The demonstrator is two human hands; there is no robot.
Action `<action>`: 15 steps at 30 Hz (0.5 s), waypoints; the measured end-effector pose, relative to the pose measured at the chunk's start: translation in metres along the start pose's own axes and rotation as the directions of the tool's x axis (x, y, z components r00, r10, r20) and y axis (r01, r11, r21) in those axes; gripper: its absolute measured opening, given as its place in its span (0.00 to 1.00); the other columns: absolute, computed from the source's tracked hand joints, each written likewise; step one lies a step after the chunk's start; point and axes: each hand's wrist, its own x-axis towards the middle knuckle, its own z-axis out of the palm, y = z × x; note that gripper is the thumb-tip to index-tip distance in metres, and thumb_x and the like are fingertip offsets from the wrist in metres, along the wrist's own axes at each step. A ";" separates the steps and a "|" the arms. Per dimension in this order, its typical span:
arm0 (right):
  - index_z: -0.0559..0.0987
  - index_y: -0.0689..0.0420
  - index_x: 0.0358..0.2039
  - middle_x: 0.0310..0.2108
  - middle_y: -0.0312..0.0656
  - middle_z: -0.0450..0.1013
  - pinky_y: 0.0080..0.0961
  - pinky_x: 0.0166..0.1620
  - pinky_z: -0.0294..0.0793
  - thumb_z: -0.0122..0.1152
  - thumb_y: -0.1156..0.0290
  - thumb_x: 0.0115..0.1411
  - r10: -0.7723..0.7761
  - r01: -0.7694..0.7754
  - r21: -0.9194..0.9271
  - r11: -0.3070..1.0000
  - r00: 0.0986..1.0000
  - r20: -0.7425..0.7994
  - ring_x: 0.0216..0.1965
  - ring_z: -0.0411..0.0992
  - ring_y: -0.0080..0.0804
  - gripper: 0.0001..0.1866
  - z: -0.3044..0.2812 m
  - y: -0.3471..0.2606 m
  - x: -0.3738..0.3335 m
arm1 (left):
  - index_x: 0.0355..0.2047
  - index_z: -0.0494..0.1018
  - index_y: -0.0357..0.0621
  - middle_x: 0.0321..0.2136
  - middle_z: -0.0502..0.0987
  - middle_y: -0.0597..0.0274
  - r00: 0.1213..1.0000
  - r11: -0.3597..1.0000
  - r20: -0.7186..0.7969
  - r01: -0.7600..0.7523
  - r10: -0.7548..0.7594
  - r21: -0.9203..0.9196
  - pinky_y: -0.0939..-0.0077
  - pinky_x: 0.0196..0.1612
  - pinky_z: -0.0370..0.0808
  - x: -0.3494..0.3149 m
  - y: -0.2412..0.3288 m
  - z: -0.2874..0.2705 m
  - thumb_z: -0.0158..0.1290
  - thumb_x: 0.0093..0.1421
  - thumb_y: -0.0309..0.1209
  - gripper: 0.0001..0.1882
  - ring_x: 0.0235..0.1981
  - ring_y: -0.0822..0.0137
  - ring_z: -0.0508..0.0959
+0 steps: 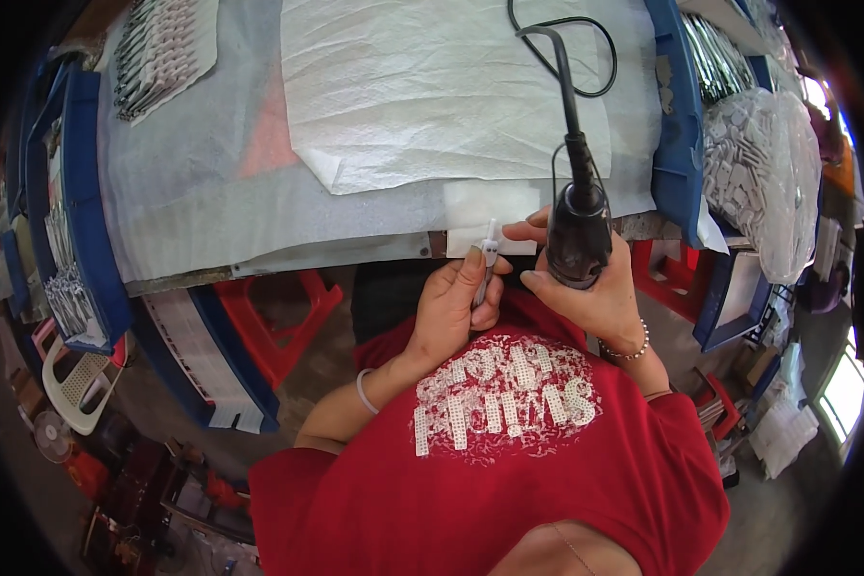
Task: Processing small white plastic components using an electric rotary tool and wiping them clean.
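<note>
Between the thumb and fingers of my left hand (451,305) is a small white plastic piece (491,248) with dark dots and a slim grey stem, held upright by the table's front edge. My right hand (590,293) wraps round a black corded electric screwdriver (582,230), its wire hanging loop on top. The tool's working end is hidden beneath its body and my hand. One right finger reaches left toward the white piece; whether it touches cannot be told. Behind the piece, a small white pad (470,204) lies over the table edge.
A large white sheet (432,96) covers the table, with the black cable (612,67) looped on it. Stacked small parts (168,48) lie far left. Blue trays (82,192) flank the table; a clear bag of white pieces (754,178) sits right. Red stools (283,322) stand below.
</note>
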 end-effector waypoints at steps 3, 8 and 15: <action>0.71 0.62 0.43 0.33 0.38 0.77 0.20 0.43 0.71 0.66 0.76 0.47 0.095 -0.095 0.013 0.995 0.995 0.028 0.36 0.73 0.19 0.22 0.004 -0.005 0.001 | 0.37 0.70 0.37 0.18 0.68 0.67 0.998 0.996 -0.027 -0.054 0.056 0.070 0.86 0.16 0.56 0.000 -0.003 0.000 0.39 0.67 0.45 0.22 0.13 0.80 0.60; 0.72 0.62 0.41 0.30 0.37 0.76 0.20 0.41 0.71 0.67 0.76 0.47 0.085 -0.083 -0.066 0.994 0.996 0.023 0.34 0.72 0.18 0.20 0.007 -0.001 -0.008 | 0.37 0.70 0.37 0.18 0.67 0.68 0.993 0.987 -0.030 -0.107 0.112 0.120 0.86 0.16 0.57 -0.001 -0.007 0.002 0.39 0.68 0.44 0.21 0.13 0.80 0.61; 0.71 0.62 0.42 0.31 0.37 0.75 0.19 0.38 0.70 0.68 0.76 0.46 0.149 -0.147 -0.072 0.987 0.989 0.022 0.32 0.70 0.17 0.22 0.011 0.006 -0.013 | 0.30 0.69 0.39 0.17 0.67 0.68 0.992 0.984 -0.023 -0.117 0.121 0.132 0.86 0.16 0.55 0.000 -0.007 0.002 0.41 0.68 0.38 0.16 0.12 0.80 0.59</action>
